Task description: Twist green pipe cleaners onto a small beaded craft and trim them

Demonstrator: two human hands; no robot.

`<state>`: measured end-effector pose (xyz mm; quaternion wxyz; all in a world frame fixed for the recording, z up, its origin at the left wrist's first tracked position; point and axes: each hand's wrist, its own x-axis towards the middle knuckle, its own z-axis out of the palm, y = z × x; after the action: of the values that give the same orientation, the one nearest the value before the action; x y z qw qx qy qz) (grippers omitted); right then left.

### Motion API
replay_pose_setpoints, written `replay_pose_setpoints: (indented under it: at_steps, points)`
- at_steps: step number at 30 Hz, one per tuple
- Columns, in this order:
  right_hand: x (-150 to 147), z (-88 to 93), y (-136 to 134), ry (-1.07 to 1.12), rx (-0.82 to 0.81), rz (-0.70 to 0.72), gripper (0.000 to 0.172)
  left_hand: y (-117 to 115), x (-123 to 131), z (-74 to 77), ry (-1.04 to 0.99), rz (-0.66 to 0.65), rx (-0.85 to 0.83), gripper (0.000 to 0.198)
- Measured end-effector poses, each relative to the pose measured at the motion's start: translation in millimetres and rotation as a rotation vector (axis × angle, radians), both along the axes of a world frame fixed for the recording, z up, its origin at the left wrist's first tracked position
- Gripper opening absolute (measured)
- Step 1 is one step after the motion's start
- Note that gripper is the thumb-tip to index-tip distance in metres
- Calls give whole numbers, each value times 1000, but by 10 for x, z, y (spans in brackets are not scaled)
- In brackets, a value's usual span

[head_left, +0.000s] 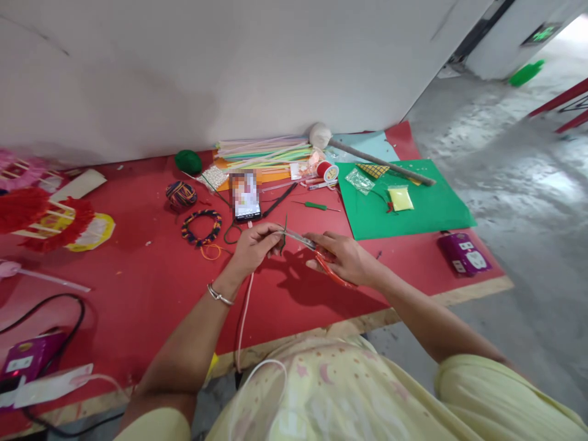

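- Here's the left hand [255, 248], thumb and fingertips pinched together on a short piece of green yarn [283, 237], ends poking out above and below.
- In from the right comes the right hand [346, 257], fingers curled around the handles of the scissors [313, 245], blades pointing left and reaching the yarn at the left fingertips; whether those blades are parted, I can't tell.
- All this above the red table [147, 288], midway along, between its front edge and the phone [248, 202].
- Left of the phone, a braided ring [185, 231] lies flat; the multicoloured yarn ball [180, 195] sits just behind it, and the green yarn ball [188, 161] rests near the back edge.
- Right of the phone, a green-handled tool [316, 206], with the thread spool [327, 171] behind it.
- Towards the right edge, a green sheet [413, 222] carries a yellow packet [401, 198]; a purple box [463, 252] sits by the front right corner.
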<state>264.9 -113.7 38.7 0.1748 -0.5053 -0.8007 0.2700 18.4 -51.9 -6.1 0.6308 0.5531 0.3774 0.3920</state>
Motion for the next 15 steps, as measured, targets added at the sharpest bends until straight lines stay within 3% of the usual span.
replay_pose_setpoints:
  at_steps: [7, 15]
  points:
    - [22, -96, 21, 124, -12, 38, 56, 15, 9, -5, 5, -23, 2, 23]
    - [69, -138, 56, 131, -36, 69, 66, 10, 25, -49, 16, 22, -45, 22]
